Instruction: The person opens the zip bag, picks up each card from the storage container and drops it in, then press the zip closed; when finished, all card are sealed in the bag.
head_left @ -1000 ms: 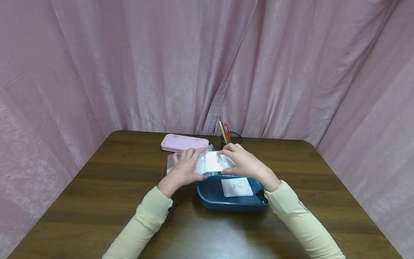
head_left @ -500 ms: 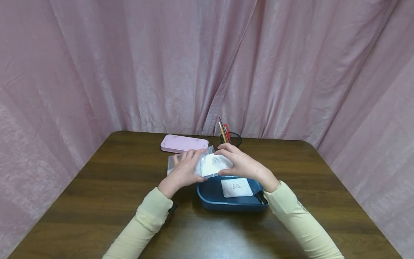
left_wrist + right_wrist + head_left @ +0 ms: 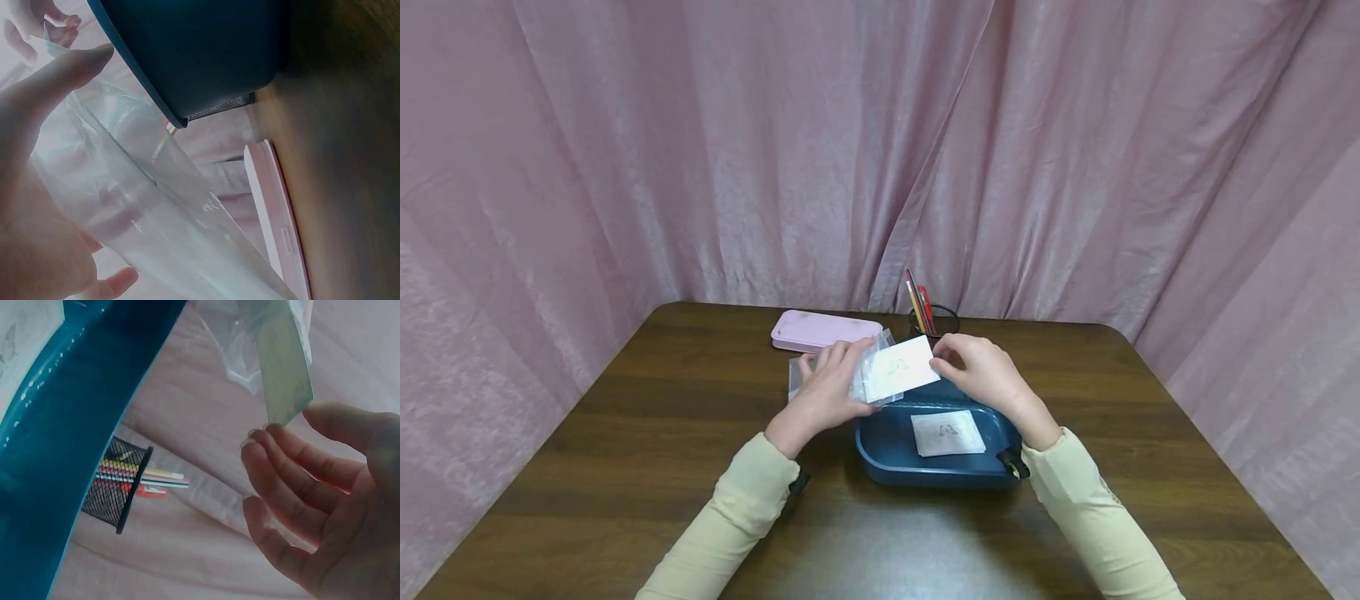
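In the head view my left hand grips a clear plastic bag, its thumb along the near side. A white card with a small dark print sticks out of the bag's right end, tilted upward to the right. My right hand pinches the card at its right corner between thumb and fingertips, as the right wrist view also shows. Below the hands stands a dark blue tray, and a stack of similar white cards lies in it. The card's left end overlaps the bag.
A pink pencil case lies on the wooden table behind the left hand. Behind the tray is a black mesh pen cup with several pencils and a red pen. Pink curtains hang around the table's back and sides.
The card first shifted left toward the bag, then came up and right with a steeper tilt. My right hand drew back rightward to the card's corner. The left hand stays nearly still.
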Demonstrator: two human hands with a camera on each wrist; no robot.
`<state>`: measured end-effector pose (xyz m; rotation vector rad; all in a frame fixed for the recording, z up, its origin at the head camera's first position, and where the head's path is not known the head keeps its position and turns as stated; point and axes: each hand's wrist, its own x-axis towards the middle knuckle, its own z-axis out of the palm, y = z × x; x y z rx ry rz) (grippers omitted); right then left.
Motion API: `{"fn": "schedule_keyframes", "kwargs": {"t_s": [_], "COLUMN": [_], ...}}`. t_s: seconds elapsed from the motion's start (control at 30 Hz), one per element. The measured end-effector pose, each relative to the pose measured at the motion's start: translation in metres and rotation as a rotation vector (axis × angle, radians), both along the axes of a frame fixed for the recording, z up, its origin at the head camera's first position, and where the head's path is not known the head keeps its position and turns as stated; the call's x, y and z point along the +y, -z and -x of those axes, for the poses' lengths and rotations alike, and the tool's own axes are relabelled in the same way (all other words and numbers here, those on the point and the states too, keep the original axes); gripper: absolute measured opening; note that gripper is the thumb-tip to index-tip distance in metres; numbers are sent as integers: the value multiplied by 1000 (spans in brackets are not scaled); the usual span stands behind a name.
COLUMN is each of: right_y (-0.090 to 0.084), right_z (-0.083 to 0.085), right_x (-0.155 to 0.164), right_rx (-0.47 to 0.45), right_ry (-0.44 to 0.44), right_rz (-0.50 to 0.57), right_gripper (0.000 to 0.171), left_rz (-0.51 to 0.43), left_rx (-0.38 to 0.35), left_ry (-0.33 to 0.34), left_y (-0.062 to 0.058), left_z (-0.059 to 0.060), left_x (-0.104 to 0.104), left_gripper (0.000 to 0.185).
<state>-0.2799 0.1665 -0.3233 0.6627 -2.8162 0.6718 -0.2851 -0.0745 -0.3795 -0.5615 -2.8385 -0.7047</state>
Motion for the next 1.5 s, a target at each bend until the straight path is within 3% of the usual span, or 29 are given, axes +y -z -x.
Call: {"fn": "schedule_keyframes", "kwargs": {"t_s": [0.43, 0.73, 0.97, 1.13, 1.3, 1.5], "right_y": [5, 4, 5, 5, 3, -6], "right_z": [2, 2, 3, 4, 5, 10], "right_x": [-16, -29, -35, -33, -28, -12], "right_rx": [55, 67, 77, 79, 67, 69], "right_ry": [-123, -185, -233, -266, -280, -213], "right_rz": [-48, -106, -146, -158, -156, -98], "right_gripper": [5, 5, 3, 8, 16, 13], "left_rz": [-10, -3, -3, 8, 18, -12], "left_rx": [4, 5, -5, -4, -1, -9], "left_ry": [-4, 0, 57, 60, 62, 24], "left_y": [-3, -4, -3, -4, -5, -9], "left_z": [-3, -6, -6, -5, -4, -1], "left_x": [4, 5, 7, 8, 5, -5], "left_gripper": [96, 94, 93, 94, 95, 95]}}
